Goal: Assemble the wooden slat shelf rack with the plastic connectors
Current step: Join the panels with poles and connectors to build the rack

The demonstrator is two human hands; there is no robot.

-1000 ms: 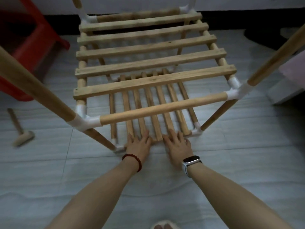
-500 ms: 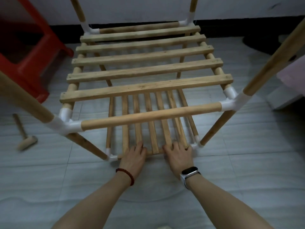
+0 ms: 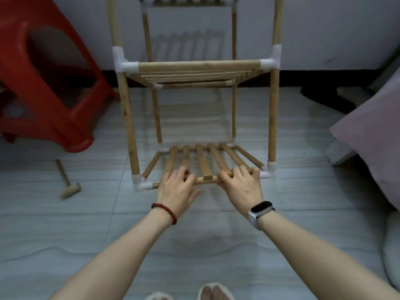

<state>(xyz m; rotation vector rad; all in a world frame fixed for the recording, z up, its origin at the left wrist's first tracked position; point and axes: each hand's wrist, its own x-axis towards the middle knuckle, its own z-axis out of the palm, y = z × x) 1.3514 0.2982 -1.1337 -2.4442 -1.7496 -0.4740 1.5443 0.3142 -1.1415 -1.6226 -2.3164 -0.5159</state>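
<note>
Two hands are down on the bottom shelf of the wooden rack [image 3: 195, 68], which stands on the pale tiled floor [image 3: 216, 234] in front of the wall. The left hand [image 3: 176, 188] has its fingers bent over the front rod [image 3: 205, 180] of that low shelf, close to the left end. The right hand [image 3: 243, 185] has its fingers bent over the same rod, close to the right end. Both hands hold on to it. One short slat [image 3: 203, 164] sticks out between the two hands, with its end resting on the rod.

White plastic corner pieces join the sticks; one [image 3: 141, 185] sits just left of the left hand, and another [image 3: 268, 169] just right of the right hand. Higher up, a second shelf of slats [image 3: 194, 75] sits level between the four posts.

A red bead band [image 3: 165, 211] is on the left wrist. A dark watch [image 3: 260, 207] is on the right wrist. A small wooden mallet [image 3: 67, 180] lies on the floor to the left, well apart from the rack. A red plastic stool [image 3: 49, 87] stands behind it. A pink cushion [image 3: 372, 135] is at the right.
</note>
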